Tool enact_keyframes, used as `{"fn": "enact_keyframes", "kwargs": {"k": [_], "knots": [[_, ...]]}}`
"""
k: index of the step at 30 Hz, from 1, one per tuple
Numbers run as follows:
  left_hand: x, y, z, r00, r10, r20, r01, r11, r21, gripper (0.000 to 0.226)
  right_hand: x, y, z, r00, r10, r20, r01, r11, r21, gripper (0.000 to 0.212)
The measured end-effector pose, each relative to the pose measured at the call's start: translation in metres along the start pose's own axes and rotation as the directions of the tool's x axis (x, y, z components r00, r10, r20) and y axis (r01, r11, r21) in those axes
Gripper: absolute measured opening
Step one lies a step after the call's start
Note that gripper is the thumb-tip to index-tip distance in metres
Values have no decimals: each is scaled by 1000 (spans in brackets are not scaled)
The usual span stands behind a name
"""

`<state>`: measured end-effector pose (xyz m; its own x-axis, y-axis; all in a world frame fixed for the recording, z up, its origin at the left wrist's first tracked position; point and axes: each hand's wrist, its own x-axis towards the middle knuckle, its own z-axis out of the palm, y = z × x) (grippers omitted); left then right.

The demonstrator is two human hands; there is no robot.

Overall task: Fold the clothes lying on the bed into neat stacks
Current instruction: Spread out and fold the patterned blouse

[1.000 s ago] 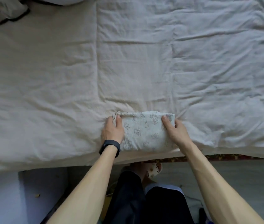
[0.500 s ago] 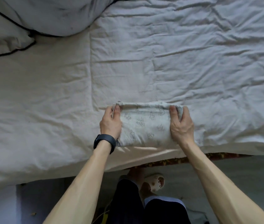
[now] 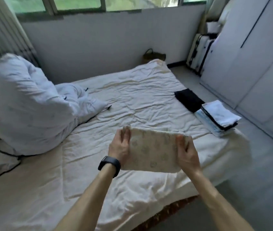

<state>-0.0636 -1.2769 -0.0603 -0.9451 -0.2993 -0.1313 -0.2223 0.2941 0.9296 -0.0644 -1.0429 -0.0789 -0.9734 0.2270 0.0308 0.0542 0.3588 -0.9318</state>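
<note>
As left hand (image 3: 119,148) and right hand (image 3: 187,155) pinch the cloth (image 3: 152,150) mid-frame, a slack grip may unfold it before the stack (image 3: 220,116).

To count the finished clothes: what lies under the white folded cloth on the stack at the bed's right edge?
Under the white folded cloth lie a dark folded layer, then pale blue folded pieces, on the cream bed sheet. Their number is covered.
</note>
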Motion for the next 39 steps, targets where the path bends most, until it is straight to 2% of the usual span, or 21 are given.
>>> {"fn": "enact_keyframes", "kwargs": {"k": [3,4,7,10,12,14,17,19,20,22,24,26,29,34,39], "knots": [[-8,74,37,951,305,-59,-292,943,161,27,2,-27,-60,982,-42,-183,37,999,-29,48],[-11,94,51,933,356,-54,-342,923,174,26,5,-34,-81,969,-57,-240,50,998,-32,47],[-17,149,86,882,469,-35,-453,867,205,25,23,-45,-136,906,-155,-395,132,988,-85,53],[-15,187,121,858,513,-28,-504,851,151,23,45,-52,-185,861,-200,-467,150,978,-143,44],[-8,213,146,870,493,17,-491,860,137,27,59,-59,-213,858,-194,-476,143,980,-142,34],[7,231,173,894,431,122,-446,884,142,34,79,-61,-237,893,-112,-436,57,989,-138,32],[44,243,218,879,306,365,-371,920,123,58,119,-42,-275,927,144,-347,-194,974,-116,50],[65,249,248,838,152,523,-243,964,110,72,145,-24,-299,911,336,-240,-345,939,2,64],[74,253,262,804,39,594,-127,986,106,66,155,-17,-310,885,428,-183,-421,904,77,66],[86,257,287,680,-135,721,124,990,68,39,166,-1,-332,819,568,-78,-547,815,191,61],[98,259,317,589,-147,794,163,985,62,23,172,13,-351,775,632,7,-607,742,286,52],[109,260,353,588,-98,803,128,991,28,22,175,29,-368,775,630,50,-598,705,380,40],[121,262,409,635,-19,772,40,999,-8,23,185,57,-389,816,576,-53,-476,720,506,21],[128,271,500,611,72,788,-118,993,1,37,204,92,-433,808,513,-291,-332,803,494,27],[118,300,596,586,83,806,-48,997,-68,29,245,132,-513,821,400,-407,-212,876,434,35]]}}
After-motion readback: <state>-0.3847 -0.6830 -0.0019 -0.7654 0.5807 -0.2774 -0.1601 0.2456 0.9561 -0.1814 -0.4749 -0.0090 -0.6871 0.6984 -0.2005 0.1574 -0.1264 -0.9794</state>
